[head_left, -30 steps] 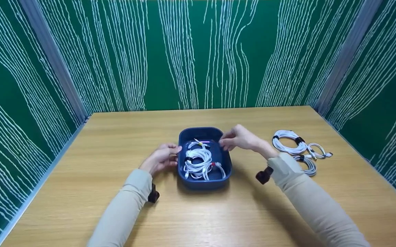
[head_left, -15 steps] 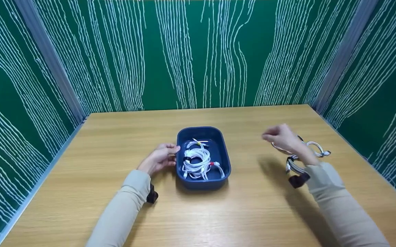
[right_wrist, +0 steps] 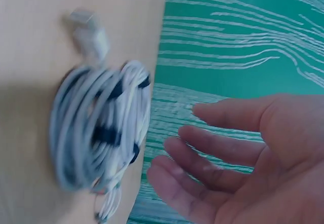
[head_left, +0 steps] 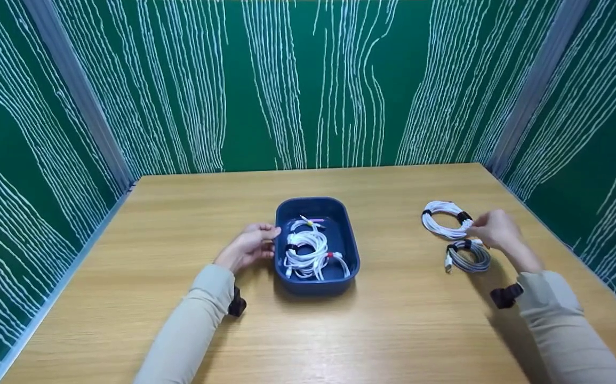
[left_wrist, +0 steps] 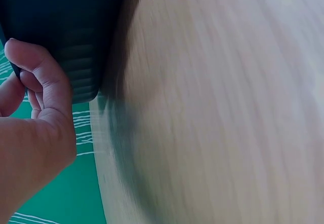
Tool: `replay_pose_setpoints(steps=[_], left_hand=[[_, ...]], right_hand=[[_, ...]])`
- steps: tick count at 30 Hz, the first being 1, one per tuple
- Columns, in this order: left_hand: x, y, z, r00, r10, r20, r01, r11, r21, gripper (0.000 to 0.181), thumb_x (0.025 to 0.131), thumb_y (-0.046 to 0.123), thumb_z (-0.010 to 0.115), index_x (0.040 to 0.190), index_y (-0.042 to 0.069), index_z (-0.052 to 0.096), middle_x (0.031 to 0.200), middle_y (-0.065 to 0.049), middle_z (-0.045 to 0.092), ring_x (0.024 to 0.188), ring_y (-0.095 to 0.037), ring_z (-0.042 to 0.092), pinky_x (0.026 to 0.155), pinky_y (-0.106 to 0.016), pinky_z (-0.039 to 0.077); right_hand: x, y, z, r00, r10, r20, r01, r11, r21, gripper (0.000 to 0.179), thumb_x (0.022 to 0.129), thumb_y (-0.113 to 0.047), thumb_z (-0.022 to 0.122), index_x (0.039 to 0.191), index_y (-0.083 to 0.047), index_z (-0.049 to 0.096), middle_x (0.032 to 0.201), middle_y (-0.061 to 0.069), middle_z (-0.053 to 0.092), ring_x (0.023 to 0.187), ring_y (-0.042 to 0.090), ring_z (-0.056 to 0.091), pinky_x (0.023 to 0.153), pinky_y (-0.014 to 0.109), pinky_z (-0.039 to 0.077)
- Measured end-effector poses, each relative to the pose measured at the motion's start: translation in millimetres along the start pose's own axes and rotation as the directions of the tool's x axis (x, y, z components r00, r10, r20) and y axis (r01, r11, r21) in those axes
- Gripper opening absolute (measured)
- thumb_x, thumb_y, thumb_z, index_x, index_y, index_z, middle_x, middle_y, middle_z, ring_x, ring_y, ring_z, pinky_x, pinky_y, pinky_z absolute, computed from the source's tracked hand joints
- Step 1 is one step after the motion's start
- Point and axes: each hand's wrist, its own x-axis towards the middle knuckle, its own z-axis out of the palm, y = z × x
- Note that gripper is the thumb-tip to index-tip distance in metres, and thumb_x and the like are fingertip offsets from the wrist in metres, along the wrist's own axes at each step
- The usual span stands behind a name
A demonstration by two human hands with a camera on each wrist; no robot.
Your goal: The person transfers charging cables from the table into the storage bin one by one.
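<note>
In the head view, my left hand (head_left: 249, 246) pinches the left rim of a dark blue plastic bin (head_left: 316, 289); the left wrist view shows thumb and fingers on either side of that rim. Coiled white cables (head_left: 319, 249) lie inside the bin, one tied in black. At the right, my right hand (head_left: 500, 234) hovers over the cables, its fingers parted and holding nothing in the right wrist view. Beside it lie a white cable coil (head_left: 449, 233) with black straps and a grey cable coil (head_left: 473, 267). A small white cable (right_wrist: 110, 203) is hidden behind the hand in the head view.
The wooden table (head_left: 206, 202) carries the bin near its middle and the loose coils to the right. Green walls (head_left: 180, 80) with white wavy lines stand at the back and both sides. A dark wrist camera (head_left: 506, 296) hangs under the right wrist.
My right hand has left the bin's right side and moved right to the loose cable coils. The left hand keeps its hold on the rim, and the bin stays in place.
</note>
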Motion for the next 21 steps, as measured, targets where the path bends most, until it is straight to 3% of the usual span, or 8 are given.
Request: replay_pose_setpoints(steps=[4, 8, 14, 21], left_hand=[[0.1, -0.2, -0.1, 1.000, 0.003, 0.001, -0.003, 1.000, 0.004, 0.007, 0.099, 0.009, 0.051, 0.094, 0.010, 0.046, 0.074, 0.002, 0.050, 0.059, -0.011, 0.049, 0.050, -0.020, 0.044], [1.0, -1.1, -0.6, 1.000, 0.010, 0.004, -0.010, 1.000, 0.004, 0.008, 0.099, 0.008, 0.051, 0.093, 0.010, 0.046, 0.073, 0.002, 0.050, 0.058, -0.011, 0.049, 0.049, -0.020, 0.044], [1.9, -0.3, 0.1, 1.000, 0.008, -0.005, -0.008, 1.000, 0.008, 0.010, 0.098, 0.009, 0.052, 0.092, 0.010, 0.045, 0.075, 0.001, 0.050, 0.059, -0.011, 0.049, 0.050, -0.020, 0.044], [1.5, 0.6, -0.1, 1.000, 0.008, 0.008, -0.008, 1.000, 0.010, 0.009, 0.099, 0.009, 0.050, 0.091, 0.011, 0.046, 0.074, 0.002, 0.051, 0.059, -0.011, 0.050, 0.050, -0.021, 0.045]], right_hand=[[-3.0, 11.0, -1.0, 0.995, 0.078, 0.060, -0.075, 0.996, -0.040, 0.033, 0.084, -0.019, 0.065, 0.098, 0.011, 0.067, 0.074, 0.009, 0.063, 0.060, 0.015, 0.056, 0.053, 0.026, 0.048], [-3.9, 17.9, 2.4, 0.990, 0.118, 0.070, -0.112, 0.990, -0.088, 0.030, 0.081, -0.020, 0.068, 0.092, 0.007, 0.069, 0.074, 0.009, 0.064, 0.059, 0.015, 0.056, 0.051, 0.026, 0.047], [-3.0, 24.7, 7.1, 0.992, 0.114, 0.062, -0.106, 0.987, -0.118, 0.031, 0.078, -0.020, 0.073, 0.090, 0.009, 0.069, 0.070, 0.006, 0.062, 0.068, 0.021, 0.053, 0.054, 0.025, 0.040], [0.9, 31.2, 14.8, 0.976, 0.192, 0.103, -0.186, 0.981, -0.062, 0.025, 0.079, -0.014, 0.071, 0.088, 0.008, 0.061, 0.069, 0.007, 0.057, 0.062, 0.016, 0.054, 0.054, 0.025, 0.045]])
